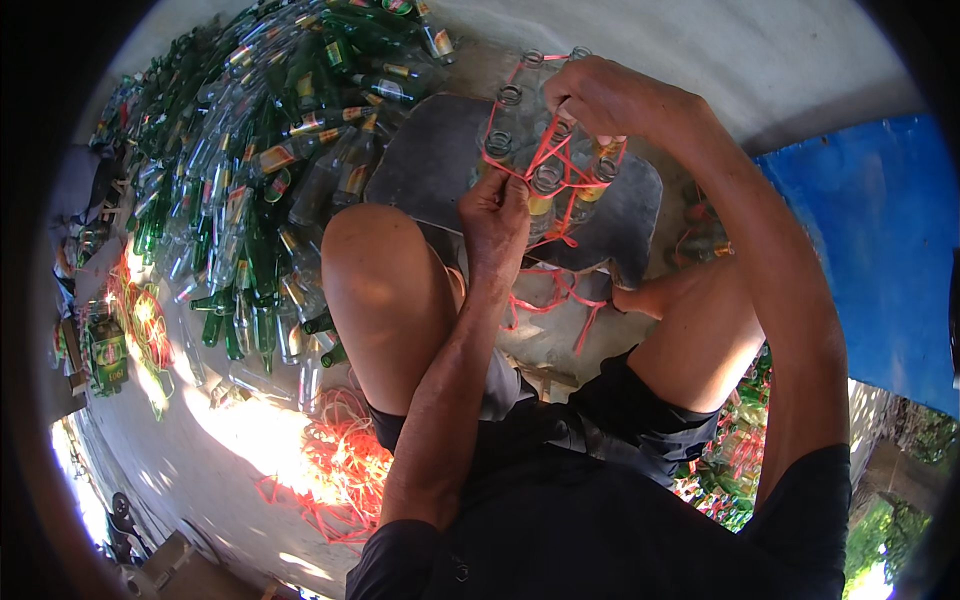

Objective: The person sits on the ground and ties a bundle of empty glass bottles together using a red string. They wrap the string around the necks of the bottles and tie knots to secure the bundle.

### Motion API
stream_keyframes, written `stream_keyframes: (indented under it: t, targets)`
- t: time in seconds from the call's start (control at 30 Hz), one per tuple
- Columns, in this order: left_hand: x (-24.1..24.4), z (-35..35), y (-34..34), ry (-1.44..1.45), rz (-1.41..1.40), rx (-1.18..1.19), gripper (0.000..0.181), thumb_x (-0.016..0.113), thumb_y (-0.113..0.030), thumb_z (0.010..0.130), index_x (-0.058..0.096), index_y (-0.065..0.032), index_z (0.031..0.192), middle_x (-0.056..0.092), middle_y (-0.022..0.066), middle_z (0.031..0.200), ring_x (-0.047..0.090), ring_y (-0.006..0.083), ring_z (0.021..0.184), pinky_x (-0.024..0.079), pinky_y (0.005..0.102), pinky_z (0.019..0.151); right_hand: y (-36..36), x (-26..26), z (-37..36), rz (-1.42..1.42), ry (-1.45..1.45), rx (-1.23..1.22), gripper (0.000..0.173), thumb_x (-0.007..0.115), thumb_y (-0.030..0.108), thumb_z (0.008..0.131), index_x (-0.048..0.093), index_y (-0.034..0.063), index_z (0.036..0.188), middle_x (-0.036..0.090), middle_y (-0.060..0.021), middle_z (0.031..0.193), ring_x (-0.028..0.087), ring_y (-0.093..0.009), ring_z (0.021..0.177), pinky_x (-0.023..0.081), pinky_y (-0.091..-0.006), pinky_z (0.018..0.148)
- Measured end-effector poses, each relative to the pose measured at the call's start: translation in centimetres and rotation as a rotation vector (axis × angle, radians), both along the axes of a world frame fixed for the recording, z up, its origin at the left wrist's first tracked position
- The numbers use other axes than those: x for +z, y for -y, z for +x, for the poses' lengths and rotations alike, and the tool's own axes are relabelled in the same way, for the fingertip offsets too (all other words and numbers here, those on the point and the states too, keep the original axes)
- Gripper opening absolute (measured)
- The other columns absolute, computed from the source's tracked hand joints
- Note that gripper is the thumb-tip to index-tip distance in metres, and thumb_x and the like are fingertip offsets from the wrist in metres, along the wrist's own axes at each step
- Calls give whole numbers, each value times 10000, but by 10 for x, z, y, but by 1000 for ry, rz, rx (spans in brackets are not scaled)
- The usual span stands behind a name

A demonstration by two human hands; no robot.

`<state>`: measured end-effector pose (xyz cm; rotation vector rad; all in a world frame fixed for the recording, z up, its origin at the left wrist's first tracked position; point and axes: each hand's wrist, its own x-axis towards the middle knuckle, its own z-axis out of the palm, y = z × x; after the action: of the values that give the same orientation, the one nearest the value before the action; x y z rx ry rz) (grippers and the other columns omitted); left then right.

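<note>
Several clear glass bottles (498,142) stand upright in a tight group on a dark board (431,161) before my knees. Red plastic twine (564,177) runs around and between their necks, with a loose end hanging down the near side. My left hand (496,206) pinches the twine at the near left of the group, beside a front bottle (546,178). Over the far right bottles, my right hand (596,97) grips twine that slants up from the necks. It hides some of the bottle tops behind it.
A large heap of green and clear bottles (255,157) lies to the left. Tangled red twine (345,450) rests on the floor at lower left, and another strand (555,296) lies between my feet. A blue panel (874,247) stands at right. More tied bottles (739,450) sit behind my right leg.
</note>
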<state>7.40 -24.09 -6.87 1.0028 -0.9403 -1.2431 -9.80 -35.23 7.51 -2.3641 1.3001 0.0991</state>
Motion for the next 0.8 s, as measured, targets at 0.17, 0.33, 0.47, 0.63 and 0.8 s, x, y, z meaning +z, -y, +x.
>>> stream_keyframes:
  t: [0.17, 0.33, 0.47, 0.63, 0.8]
  targets:
    - [-10, 3, 1, 14, -20, -3, 162, 627, -65, 1030, 720, -13, 907, 540, -115, 759, 411, -17, 679, 306, 214, 567, 2, 0, 7, 186, 4, -155, 140, 467, 25, 879, 602, -12, 876, 616, -147, 622, 673, -215, 497, 551, -384, 443]
    - [-4, -1, 0, -8, -5, 14, 173, 619, -55, 1022, 697, 7, 881, 555, -100, 730, 427, -5, 669, 332, 223, 565, 4, -5, 9, 226, -18, -181, 141, 488, 12, 865, 621, -24, 896, 637, -156, 606, 682, -232, 488, 543, -384, 433]
    - [-1, 2, -3, 13, 33, 34, 156, 635, -61, 1019, 730, 23, 929, 571, -96, 737, 438, -1, 673, 343, 220, 573, 6, -5, 8, 235, -9, -147, 166, 490, 3, 846, 639, -14, 917, 659, -153, 621, 698, -230, 517, 547, -392, 457]
    - [3, 10, -4, 86, 6, 43, 164, 647, -62, 1013, 743, 45, 935, 588, -83, 743, 457, 2, 680, 359, 222, 578, -1, -2, 9, 243, -15, -211, 174, 498, 3, 822, 648, -1, 909, 709, -153, 713, 715, -223, 562, 560, -387, 515]
    - [12, 15, -9, 146, 54, -1, 157, 699, -85, 1004, 776, 28, 1081, 606, -74, 768, 492, 8, 687, 387, 204, 595, -20, -49, -20, -470, 148, -9, 136, 564, 2, 857, 663, 13, 950, 693, -149, 818, 714, -301, 699, 565, -422, 602]
